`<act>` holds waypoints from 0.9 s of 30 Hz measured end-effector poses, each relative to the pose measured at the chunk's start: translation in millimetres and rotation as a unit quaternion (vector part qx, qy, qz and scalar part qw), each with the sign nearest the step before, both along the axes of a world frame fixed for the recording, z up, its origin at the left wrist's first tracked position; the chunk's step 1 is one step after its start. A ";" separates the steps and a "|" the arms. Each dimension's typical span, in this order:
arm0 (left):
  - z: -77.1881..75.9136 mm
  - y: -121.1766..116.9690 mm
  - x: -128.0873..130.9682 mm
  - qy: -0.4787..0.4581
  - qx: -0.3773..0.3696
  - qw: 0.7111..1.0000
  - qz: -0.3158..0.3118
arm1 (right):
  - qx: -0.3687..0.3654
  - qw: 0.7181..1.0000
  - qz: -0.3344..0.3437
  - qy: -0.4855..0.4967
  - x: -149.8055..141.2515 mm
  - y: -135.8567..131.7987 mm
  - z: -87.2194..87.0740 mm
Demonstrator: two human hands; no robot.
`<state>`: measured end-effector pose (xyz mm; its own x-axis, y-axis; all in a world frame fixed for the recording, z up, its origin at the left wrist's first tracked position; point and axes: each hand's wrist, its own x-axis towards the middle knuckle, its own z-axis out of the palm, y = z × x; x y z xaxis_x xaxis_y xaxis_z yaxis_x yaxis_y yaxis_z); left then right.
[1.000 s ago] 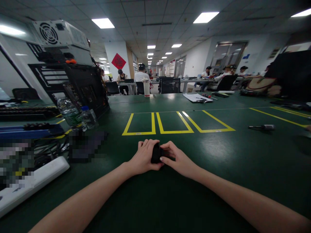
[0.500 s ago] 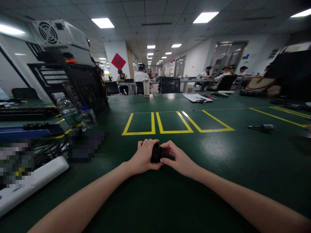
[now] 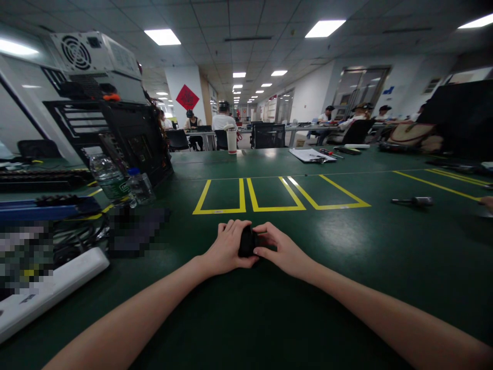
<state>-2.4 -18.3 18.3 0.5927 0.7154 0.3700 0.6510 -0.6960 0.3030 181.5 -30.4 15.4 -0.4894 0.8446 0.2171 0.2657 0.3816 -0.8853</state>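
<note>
A small black block-like object is between my hands, low over or on the green table; its exact kind does not show. My left hand is wrapped round its left side, fingers over the top and thumb along the near edge. From the right, my right hand pinches the object's right side between thumb and fingertips. Both hands hide much of it. Just beyond them, yellow tape outlines mark the tabletop.
Left stand a computer case, two water bottles and a white power strip. Ahead are a cup and a clipboard. A dark-handled tool lies right, near another person's hand at the edge.
My hands keep their hold on the black object with almost no movement. At the far right edge, the other person's hand has shifted slightly.
</note>
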 end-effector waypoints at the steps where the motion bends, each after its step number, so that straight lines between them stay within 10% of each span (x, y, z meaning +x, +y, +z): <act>1: -0.1 -0.1 -0.1 0.000 0.000 1.000 0.001 | 0.015 1.000 -0.003 0.000 -0.1 -1.0 0.8; 27: 2.6 0.0 -0.2 0.000 -0.007 1.000 0.000 | -0.028 0.999 -0.020 0.019 -1.0 -1.3 2.8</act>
